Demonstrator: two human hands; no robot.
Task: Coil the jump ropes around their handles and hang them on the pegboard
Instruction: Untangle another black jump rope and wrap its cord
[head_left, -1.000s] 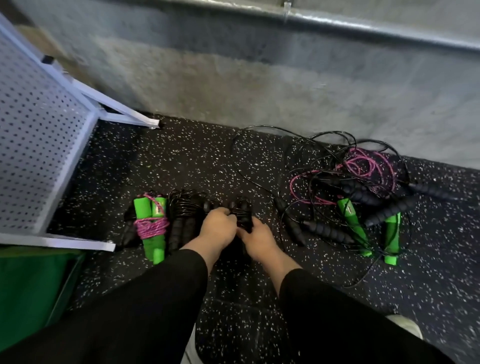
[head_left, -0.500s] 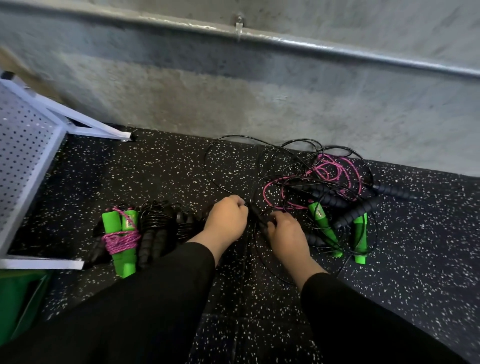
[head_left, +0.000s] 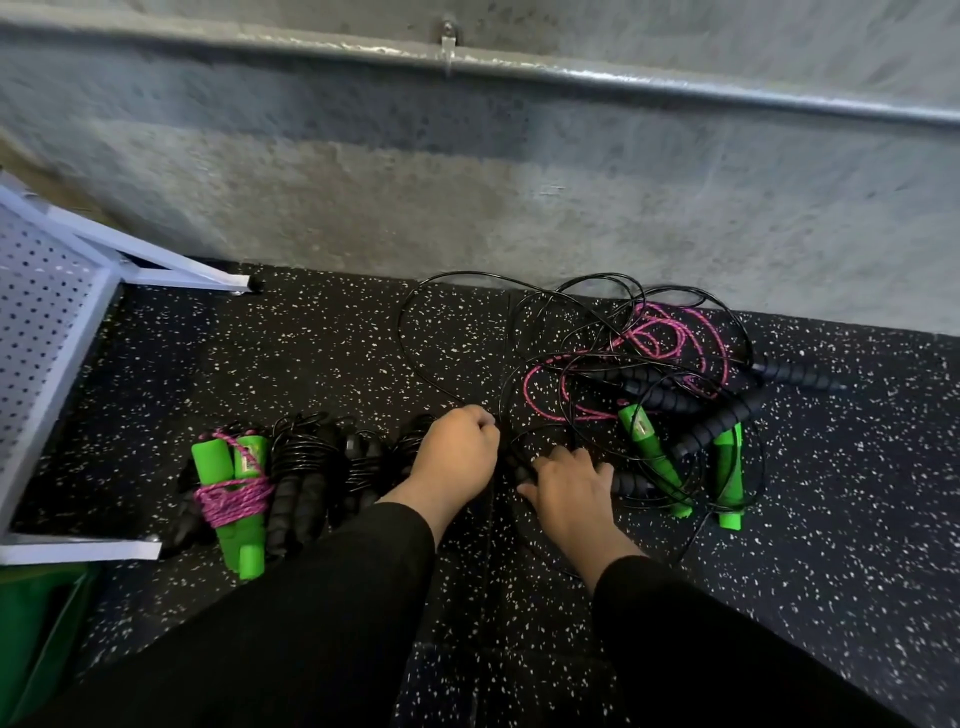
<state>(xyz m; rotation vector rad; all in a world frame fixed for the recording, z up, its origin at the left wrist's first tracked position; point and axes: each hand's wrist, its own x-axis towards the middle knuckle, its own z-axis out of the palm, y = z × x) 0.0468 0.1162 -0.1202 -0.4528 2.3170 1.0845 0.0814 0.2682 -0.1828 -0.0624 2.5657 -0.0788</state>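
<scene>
A tangle of loose jump ropes lies on the floor at the right: black cords (head_left: 571, 332), a pink cord (head_left: 670, 332), green handles (head_left: 649, 457) and black foam handles (head_left: 717, 426). At the left lie coiled ropes: a green-handled pair wound with pink cord (head_left: 234, 488) and black coiled bundles (head_left: 311, 467). My left hand (head_left: 457, 452) is curled and pinches a black cord at the tangle's left edge. My right hand (head_left: 571, 483) reaches down onto a black foam handle (head_left: 628, 483), fingers curling over it.
A white pegboard (head_left: 36, 322) on a white frame stands at the left edge. A green bin (head_left: 31, 623) sits at the bottom left. A concrete wall (head_left: 467, 197) with a metal rail (head_left: 571, 73) runs along the back. The floor is black speckled rubber (head_left: 311, 353).
Both hands left the coiled black bundle at the left and moved right to the loose tangle. The view shifted right, so the pegboard slid toward the left edge.
</scene>
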